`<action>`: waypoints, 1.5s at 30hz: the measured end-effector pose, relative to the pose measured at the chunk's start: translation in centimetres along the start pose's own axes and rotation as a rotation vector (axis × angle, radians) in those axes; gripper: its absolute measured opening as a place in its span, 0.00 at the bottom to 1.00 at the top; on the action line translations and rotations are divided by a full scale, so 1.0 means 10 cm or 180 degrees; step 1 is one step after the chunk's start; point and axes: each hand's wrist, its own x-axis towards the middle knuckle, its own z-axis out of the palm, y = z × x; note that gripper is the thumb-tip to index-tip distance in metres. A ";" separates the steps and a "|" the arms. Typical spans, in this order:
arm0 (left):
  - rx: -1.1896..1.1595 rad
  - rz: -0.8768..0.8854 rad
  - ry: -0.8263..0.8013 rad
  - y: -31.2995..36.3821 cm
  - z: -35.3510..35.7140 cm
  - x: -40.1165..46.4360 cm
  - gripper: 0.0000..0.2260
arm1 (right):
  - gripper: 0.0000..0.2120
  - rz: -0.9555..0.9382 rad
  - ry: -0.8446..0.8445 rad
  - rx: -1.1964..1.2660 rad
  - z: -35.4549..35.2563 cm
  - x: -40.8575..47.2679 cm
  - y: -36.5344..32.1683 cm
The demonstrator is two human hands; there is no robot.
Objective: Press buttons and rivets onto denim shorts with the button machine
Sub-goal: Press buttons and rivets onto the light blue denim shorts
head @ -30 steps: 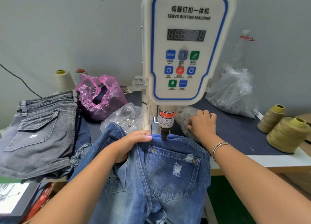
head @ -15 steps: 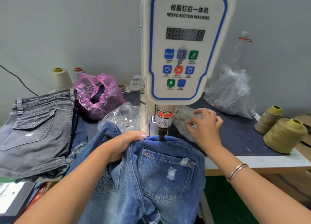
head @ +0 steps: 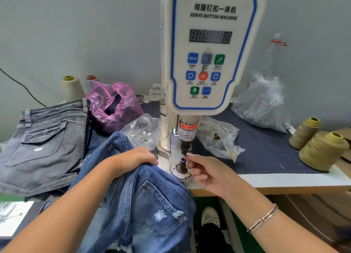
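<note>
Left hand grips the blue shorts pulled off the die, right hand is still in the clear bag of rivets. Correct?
Not quite. In the head view the right hand is out of the clear bag, its fingertips at the lower die under the punch. The left hand does grip the blue shorts, clear of the die.

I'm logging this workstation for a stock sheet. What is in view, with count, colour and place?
button machine: one, white with blue trim, centre of the table
lower die: one, dark metal, on the machine base under the punch
blue shorts: one, blue denim, front centre, pulled left of the die
grey shorts: one, grey, left on the table
pink bag: one, pink plastic, behind the grey shorts
clear bags: three, one far right, two beside the machine column
olive spools: two, right edge
pale spools: two, back left
bottle: one, clear, back right
left hand: grips the blue shorts
right hand: fingers pinched beside the die; what they hold is too small to tell
bracelet: one, silver, right wrist
</note>
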 end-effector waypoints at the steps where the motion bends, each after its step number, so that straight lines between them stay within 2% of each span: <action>1: -0.0044 -0.0092 0.0007 -0.01 -0.01 0.00 0.12 | 0.04 0.0054 0.0000 0.0141 0.01 0.01 0.01; 7: -0.0051 -0.0251 0.0085 -0.01 -0.02 0.00 0.13 | 0.04 0.0228 -0.0054 0.0551 0.05 0.02 0.02; 17: -0.0051 -0.0329 0.0058 -0.03 -0.04 0.01 0.11 | 0.05 0.0321 -0.0047 0.0479 0.07 0.02 0.02; 20: -0.0052 -0.0344 0.0076 -0.04 -0.05 0.02 0.12 | 0.08 0.0347 -0.0153 0.0651 0.07 0.01 0.03; 28: -0.0071 -0.0365 0.0122 -0.04 -0.04 0.02 0.12 | 0.06 0.0309 -0.0225 0.0856 0.05 -0.03 0.02; 34: -0.0096 -0.0343 0.0088 -0.02 -0.03 0.01 0.12 | 0.06 0.0182 -0.0134 0.0635 0.05 -0.06 -0.01; 45: -0.0132 -0.0301 0.0142 0.02 -0.01 -0.02 0.09 | 0.07 0.0356 -0.0164 0.1088 0.14 -0.13 -0.01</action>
